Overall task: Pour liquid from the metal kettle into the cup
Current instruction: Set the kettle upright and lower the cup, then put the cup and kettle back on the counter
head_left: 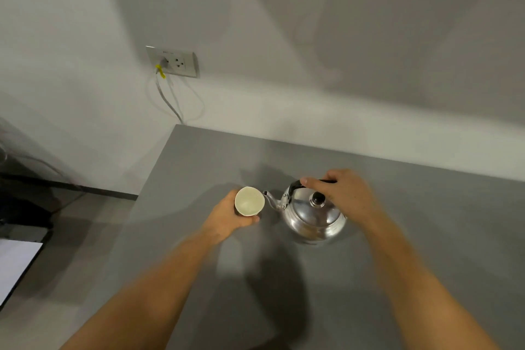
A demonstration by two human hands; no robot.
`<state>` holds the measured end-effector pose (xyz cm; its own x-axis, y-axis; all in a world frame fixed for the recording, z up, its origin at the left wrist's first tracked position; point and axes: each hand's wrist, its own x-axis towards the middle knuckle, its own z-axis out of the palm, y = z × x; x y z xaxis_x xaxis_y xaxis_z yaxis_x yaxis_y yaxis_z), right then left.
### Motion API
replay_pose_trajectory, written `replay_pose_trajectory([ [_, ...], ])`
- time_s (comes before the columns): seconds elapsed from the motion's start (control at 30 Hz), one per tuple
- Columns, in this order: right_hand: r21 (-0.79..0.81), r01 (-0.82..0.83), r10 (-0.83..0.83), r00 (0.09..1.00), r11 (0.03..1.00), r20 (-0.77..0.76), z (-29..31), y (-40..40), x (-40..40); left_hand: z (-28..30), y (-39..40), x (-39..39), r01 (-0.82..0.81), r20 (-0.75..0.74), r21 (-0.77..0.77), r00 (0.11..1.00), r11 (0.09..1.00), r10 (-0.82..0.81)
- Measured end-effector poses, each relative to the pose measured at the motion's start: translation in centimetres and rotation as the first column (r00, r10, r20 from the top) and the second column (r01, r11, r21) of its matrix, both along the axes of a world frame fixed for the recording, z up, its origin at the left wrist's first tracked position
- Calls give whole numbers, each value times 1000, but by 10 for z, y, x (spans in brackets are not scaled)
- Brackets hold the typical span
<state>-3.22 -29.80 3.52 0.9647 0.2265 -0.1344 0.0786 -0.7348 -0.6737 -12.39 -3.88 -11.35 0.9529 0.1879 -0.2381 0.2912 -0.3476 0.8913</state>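
Between your hands, the kettle (314,214) spout nearly meets the cup (249,201); your left hand (228,217) grips the cup, your right hand (339,193) clamps the kettle's black handle (295,185).

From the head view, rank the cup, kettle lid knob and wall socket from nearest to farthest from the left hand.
1. Cup: held in the left hand itself.
2. Kettle lid knob: to the right, under the right hand.
3. Wall socket: far off on the wall, beyond the table's left corner.
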Motion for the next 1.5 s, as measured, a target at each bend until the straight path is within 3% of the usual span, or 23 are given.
replay_pose_trajectory([
  [0.03,43,22,-23,999,999,29,14,-7,-9,23,-2,-1,26,31,19,999,999,-26],
  [0.33,107,104,-106,994,989,11,-6,-17,-18,25,-1,2,-25,-31,-69,999,997,22],
  [0.5,137,124,-124,992,983,-12,-11,-14,-13,33,-2,5,-133,-73,60,988,989,138],
  [0.77,182,260,-258,966,948,-33,-14,-2,40,47,14,53,-97,-91,258,988,961,125],
  [1.17,150,304,-301,953,941,-48,-31,38,144,40,34,113,-188,-90,193,974,963,208],
  [1.5,96,287,-284,958,953,-43,-46,62,185,32,38,124,-186,-98,177,974,966,206],
])
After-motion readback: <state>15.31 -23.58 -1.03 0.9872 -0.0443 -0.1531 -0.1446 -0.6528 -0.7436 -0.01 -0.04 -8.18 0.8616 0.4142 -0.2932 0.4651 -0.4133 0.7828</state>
